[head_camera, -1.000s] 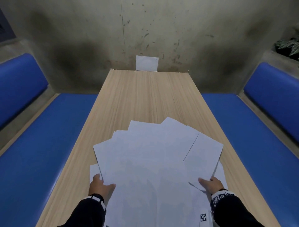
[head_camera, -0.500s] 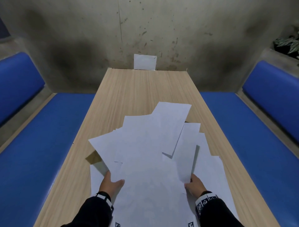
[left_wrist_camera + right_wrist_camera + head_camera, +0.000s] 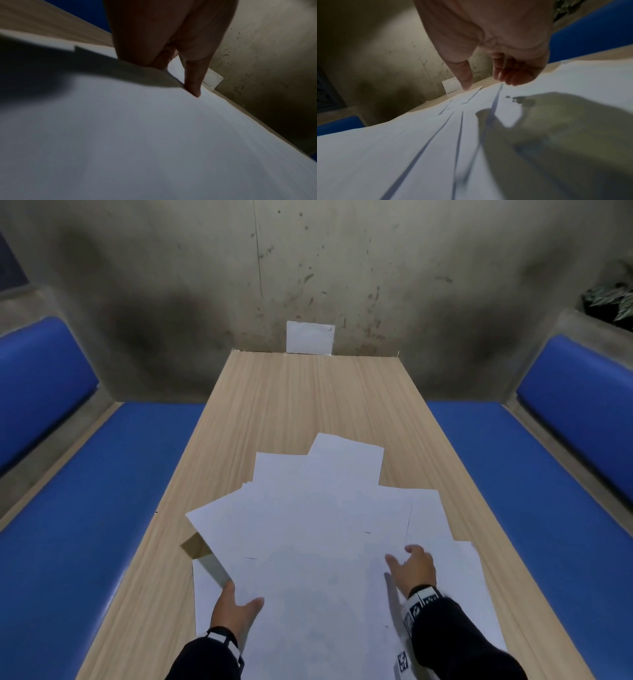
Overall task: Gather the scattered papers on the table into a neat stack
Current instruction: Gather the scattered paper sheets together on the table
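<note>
Left hand (image 3: pixel 234 613) grips the papers' (image 3: pixel 318 529) left edge, thumb on top, fingers beneath — sheets fanned loosely over the near half of the bench (image 3: pixel 308 398). Right hand (image 3: pixel 412 571) hovers above them, fingers loosely curled, holding nothing.

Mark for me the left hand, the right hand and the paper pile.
left hand (image 3: pixel 235 613), head view, back of the hand, gripping the pile's left edge.
right hand (image 3: pixel 415 570), head view, back of the hand, above the sheets.
paper pile (image 3: pixel 308 525), head view, middle of the top sheets.
</note>
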`<act>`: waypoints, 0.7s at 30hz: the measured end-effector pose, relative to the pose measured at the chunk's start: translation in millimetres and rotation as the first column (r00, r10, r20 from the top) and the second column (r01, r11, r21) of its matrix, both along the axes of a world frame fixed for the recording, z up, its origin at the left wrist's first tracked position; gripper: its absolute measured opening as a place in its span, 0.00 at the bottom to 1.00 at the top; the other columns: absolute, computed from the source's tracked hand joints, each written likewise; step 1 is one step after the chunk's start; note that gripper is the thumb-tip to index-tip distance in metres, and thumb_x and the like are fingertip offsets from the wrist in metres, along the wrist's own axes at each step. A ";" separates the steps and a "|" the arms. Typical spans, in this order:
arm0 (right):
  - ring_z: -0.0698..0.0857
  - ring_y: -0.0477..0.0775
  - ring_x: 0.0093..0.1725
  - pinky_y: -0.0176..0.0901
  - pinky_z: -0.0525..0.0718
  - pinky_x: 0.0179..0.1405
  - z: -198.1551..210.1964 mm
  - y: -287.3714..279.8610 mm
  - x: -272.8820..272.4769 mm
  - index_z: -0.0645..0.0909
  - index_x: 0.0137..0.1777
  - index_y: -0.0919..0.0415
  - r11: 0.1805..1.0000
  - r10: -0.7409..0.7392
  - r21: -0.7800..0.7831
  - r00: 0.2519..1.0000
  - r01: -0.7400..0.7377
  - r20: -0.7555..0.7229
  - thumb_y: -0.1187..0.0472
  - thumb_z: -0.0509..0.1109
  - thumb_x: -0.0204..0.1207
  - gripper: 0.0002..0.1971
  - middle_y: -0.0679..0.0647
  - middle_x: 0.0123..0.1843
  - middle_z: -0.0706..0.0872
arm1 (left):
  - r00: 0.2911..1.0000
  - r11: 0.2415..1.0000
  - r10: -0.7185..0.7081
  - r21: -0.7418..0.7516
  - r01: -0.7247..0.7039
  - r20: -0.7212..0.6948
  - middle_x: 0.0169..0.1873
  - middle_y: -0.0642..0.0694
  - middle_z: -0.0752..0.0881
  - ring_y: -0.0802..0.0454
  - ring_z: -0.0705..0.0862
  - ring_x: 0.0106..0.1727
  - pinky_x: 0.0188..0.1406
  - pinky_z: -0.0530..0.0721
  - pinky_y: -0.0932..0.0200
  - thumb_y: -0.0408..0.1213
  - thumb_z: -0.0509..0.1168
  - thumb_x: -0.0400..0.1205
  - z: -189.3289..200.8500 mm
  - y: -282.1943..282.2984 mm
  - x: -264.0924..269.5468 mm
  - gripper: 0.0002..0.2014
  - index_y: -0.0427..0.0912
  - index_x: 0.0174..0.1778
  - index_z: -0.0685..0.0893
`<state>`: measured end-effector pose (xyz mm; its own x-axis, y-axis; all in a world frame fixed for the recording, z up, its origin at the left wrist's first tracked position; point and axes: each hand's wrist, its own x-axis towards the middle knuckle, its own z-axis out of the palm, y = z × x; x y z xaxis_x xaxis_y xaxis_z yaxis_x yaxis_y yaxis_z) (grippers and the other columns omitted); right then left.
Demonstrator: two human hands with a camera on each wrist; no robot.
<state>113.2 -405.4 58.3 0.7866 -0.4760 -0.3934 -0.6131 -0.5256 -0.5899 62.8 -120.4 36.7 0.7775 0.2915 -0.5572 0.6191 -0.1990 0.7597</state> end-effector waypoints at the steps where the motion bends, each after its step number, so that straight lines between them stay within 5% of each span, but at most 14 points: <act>1: 0.78 0.64 0.68 0.51 0.75 0.69 5.8 0.8 14.5 0.73 0.70 0.67 1.000 0.021 0.017 0.999 -0.021 0.028 0.55 0.69 0.76 0.26 0.66 0.70 0.77 | 1.000 1.000 0.007 0.004 -0.007 0.005 0.78 0.38 0.66 0.40 0.67 0.78 0.77 0.64 0.49 0.33 0.67 0.77 0.5 0.3 -0.6 0.37 0.35 0.80 0.57; 5: 0.80 0.63 0.68 0.49 0.74 0.70 9.1 16.1 74.2 0.71 0.72 0.70 0.989 0.036 0.143 0.997 -0.027 -0.064 0.52 0.68 0.76 0.29 0.65 0.70 0.79 | 1.000 1.000 -0.015 0.025 0.015 -0.001 0.73 0.38 0.74 0.40 0.73 0.73 0.75 0.70 0.48 0.35 0.69 0.76 -7.0 3.0 -0.4 0.34 0.36 0.77 0.64; 8: 0.81 0.58 0.46 0.45 0.79 0.48 -1.9 29.0 96.4 0.81 0.58 0.73 0.978 -0.020 0.204 0.990 0.048 -0.136 0.52 0.73 0.71 0.25 0.60 0.46 0.83 | 1.000 1.000 -0.015 0.025 0.014 0.015 0.62 0.42 0.81 0.41 0.79 0.66 0.68 0.73 0.52 0.31 0.68 0.76 -10.9 3.7 -0.8 0.27 0.36 0.71 0.70; 10: 0.78 0.57 0.40 0.42 0.75 0.42 -9.8 35.6 100.8 0.80 0.46 0.65 0.979 -0.028 0.198 0.991 0.055 -0.134 0.54 0.74 0.68 0.15 0.57 0.37 0.80 | 0.999 1.000 -0.013 0.007 0.013 0.039 0.56 0.44 0.81 0.44 0.79 0.58 0.64 0.74 0.55 0.31 0.68 0.76 -9.2 2.7 -1.8 0.26 0.37 0.71 0.71; 15: 0.84 0.62 0.56 0.42 0.78 0.49 -18.3 40.3 106.1 0.82 0.56 0.67 0.990 0.139 0.060 0.980 -0.131 -0.145 0.62 0.66 0.75 0.12 0.62 0.56 0.85 | 0.998 1.000 -0.007 -0.003 0.008 0.056 0.62 0.40 0.83 0.47 0.78 0.54 0.64 0.75 0.54 0.33 0.70 0.75 -11.0 5.6 -1.0 0.26 0.40 0.70 0.72; 17: 0.82 0.61 0.47 0.40 0.75 0.40 -18.8 37.8 101.9 0.81 0.43 0.67 0.975 0.222 0.029 0.967 -0.220 -0.121 0.64 0.64 0.76 0.06 0.62 0.45 0.84 | 0.998 0.999 0.001 -0.039 0.002 0.057 0.59 0.43 0.83 0.47 0.79 0.54 0.65 0.75 0.53 0.32 0.70 0.75 -11.9 6.8 -1.5 0.25 0.40 0.69 0.73; 21: 0.75 0.52 0.32 0.36 0.64 0.24 -16.9 16.7 73.7 0.68 0.24 0.56 0.920 0.384 -0.032 0.914 -0.391 -0.134 0.63 0.64 0.77 0.19 0.50 0.27 0.72 | 0.997 0.992 0.018 -0.123 -0.009 0.078 0.52 0.46 0.82 0.47 0.79 0.52 0.58 0.75 0.55 0.30 0.68 0.77 -5.0 6.0 -3.8 0.16 0.44 0.58 0.73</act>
<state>186.9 -388.7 41.4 0.8611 -0.1682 -0.4799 -0.4201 -0.7670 -0.4850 59.0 -114.4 31.7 0.8167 0.2356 -0.5267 0.5585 -0.0933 0.8242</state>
